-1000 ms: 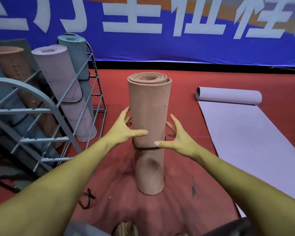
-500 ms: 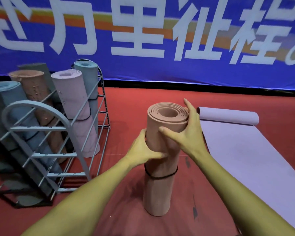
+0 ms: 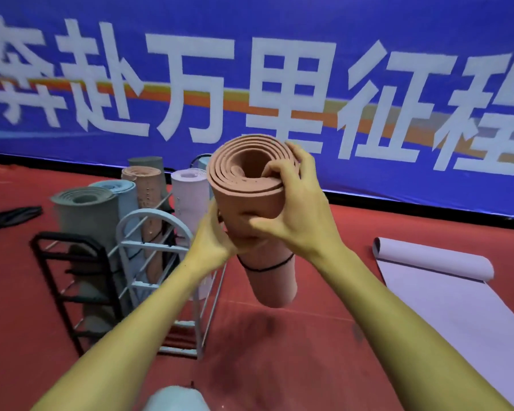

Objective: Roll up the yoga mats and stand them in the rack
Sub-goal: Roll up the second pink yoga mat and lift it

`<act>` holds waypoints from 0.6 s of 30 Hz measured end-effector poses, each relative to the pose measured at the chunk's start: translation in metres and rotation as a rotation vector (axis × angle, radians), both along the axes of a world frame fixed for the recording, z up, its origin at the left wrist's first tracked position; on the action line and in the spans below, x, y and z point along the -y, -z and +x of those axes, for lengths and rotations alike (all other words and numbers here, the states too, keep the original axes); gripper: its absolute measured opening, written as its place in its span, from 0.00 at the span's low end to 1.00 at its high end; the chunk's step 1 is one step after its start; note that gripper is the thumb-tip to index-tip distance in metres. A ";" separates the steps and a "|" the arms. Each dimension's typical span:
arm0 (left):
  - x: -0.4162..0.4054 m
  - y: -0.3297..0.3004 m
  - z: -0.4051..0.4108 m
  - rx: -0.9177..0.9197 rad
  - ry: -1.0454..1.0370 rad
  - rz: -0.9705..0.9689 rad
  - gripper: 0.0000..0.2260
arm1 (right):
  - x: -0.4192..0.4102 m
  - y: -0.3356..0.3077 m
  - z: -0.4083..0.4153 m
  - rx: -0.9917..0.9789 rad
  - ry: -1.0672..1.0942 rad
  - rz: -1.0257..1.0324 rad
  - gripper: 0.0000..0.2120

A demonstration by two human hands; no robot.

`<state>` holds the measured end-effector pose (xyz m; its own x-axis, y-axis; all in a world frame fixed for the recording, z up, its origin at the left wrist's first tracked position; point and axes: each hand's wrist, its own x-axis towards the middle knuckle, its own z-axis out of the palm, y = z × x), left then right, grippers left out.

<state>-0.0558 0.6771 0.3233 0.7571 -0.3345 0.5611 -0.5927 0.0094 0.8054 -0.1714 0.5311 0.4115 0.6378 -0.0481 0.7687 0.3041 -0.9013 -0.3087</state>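
A rolled salmon-pink yoga mat [image 3: 250, 200] with a black band around its middle hangs in the air above the red floor, tilted slightly. My right hand [image 3: 297, 212] grips its top end, fingers hooked over the rim into the roll's core. My left hand [image 3: 214, 241] grips the roll's side just below. The grey metal rack [image 3: 149, 241] stands to the left and holds several rolled mats: grey-green [image 3: 83, 215], light blue [image 3: 122, 188], pink [image 3: 144, 176] and lilac [image 3: 189, 191].
A lilac mat [image 3: 457, 307] lies partly unrolled on the floor at the right. A black rack [image 3: 72, 277] stands left of the grey one. A blue banner [image 3: 279, 69] runs along the back. A dark cloth [image 3: 9, 215] lies far left.
The pink roll was standing on the floor; both hands have lifted it off the floor and carried it left toward the rack. My right hand's fingers have gone into the roll's open end.
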 end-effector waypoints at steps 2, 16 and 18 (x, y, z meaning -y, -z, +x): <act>-0.023 -0.027 0.010 0.026 -0.028 -0.007 0.42 | -0.018 -0.022 0.003 0.083 -0.030 0.012 0.35; -0.159 -0.158 0.003 0.340 -0.301 -0.121 0.44 | -0.143 -0.146 0.012 0.464 -0.263 -0.135 0.36; -0.168 -0.160 0.006 0.339 -0.328 -0.107 0.44 | -0.148 -0.146 0.014 0.469 -0.276 -0.140 0.37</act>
<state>-0.0500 0.8454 0.4831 0.5818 -0.0355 0.8125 -0.8070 -0.1494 0.5713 -0.1572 0.6789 0.5575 0.2003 0.1955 0.9600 0.6106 -0.7912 0.0337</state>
